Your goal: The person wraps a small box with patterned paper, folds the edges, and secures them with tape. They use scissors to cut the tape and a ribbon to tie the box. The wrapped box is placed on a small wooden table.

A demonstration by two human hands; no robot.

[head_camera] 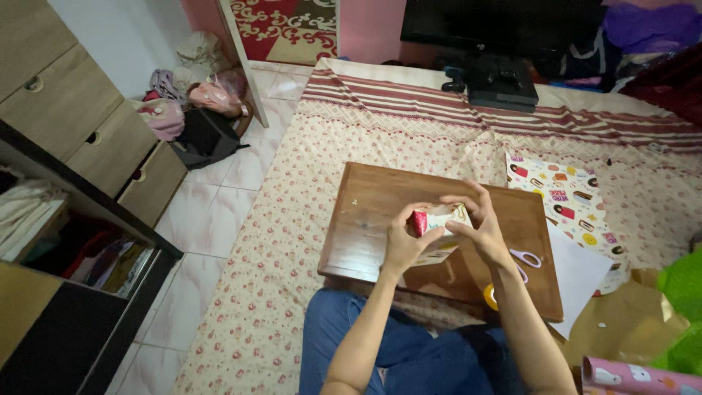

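Red and cream, the small box [436, 223] sits pinched between your left hand [404, 243] and right hand [479, 223], raised just above the wooden table [365, 219] so its faces stay reachable, scissors [525, 257] beside your wrist

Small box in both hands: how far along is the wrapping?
Mid-wrap. The small box, red at one end, already has printed paper partly around it. Left hand and right hand press the paper over the wooden board. The red end is uncovered; scissors and tape roll lie unused beside them.
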